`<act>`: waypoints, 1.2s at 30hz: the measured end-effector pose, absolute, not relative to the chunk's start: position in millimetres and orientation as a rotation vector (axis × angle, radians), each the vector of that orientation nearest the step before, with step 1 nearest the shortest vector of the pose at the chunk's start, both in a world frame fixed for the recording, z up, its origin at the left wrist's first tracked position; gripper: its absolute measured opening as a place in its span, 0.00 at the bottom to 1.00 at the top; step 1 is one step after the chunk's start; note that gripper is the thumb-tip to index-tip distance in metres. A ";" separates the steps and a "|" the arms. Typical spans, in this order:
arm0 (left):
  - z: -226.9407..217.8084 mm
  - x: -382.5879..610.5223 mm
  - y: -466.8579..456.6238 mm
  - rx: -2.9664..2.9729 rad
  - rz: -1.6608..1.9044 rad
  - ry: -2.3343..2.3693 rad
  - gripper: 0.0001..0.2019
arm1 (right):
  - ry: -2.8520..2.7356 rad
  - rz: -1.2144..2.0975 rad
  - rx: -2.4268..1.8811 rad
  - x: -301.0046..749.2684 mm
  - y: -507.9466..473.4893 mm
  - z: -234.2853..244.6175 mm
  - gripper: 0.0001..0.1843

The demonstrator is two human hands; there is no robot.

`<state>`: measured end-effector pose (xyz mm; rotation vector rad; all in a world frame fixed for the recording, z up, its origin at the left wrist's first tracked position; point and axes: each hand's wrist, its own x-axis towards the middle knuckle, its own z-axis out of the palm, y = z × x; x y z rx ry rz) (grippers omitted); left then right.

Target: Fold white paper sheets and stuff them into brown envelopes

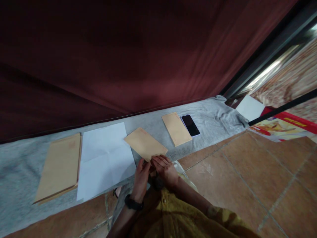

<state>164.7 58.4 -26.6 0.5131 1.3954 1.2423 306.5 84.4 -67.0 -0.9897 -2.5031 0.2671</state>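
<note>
A tan paper envelope (145, 142) lies at a slant in front of me, its near end between my hands. My left hand (141, 177), with a black band on the wrist, pinches the envelope's near left corner between thumb and fingers. On the near right edge, the curled fingers of my right hand (164, 168) close over the paper. White paper sheets (105, 158) lie just left of the envelope, close to its left corner. Further left rests a stack of larger tan envelopes (59, 165).
A grey cloth (210, 115) covers the long narrow surface. To the right, another tan envelope stack (176, 129) lies beside a dark-screened phone (190, 125). A dark red curtain (136, 59) hangs behind. A printed red box (284, 125) sits on the tiled floor (242, 178).
</note>
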 end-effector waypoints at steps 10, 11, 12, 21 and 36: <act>-24.2 149.6 83.3 0.822 1.111 1.477 0.21 | -2.442 0.300 -0.984 311.8 86.4 -57.1 0.24; -24.6 148.3 86.7 0.830 1.100 1.481 0.20 | -2.443 0.303 -0.984 312.1 87.4 -56.6 0.24; -25.2 147.2 90.3 0.833 1.094 1.488 0.19 | -2.445 0.308 -0.989 312.4 88.5 -56.2 0.25; -26.7 149.6 99.6 1.297 0.965 1.903 0.24 | -2.436 0.381 -1.114 316.5 94.8 -54.5 0.27; -34.6 165.3 62.9 2.435 0.252 1.946 0.28 | -2.496 0.400 -1.066 326.1 94.5 -58.1 0.31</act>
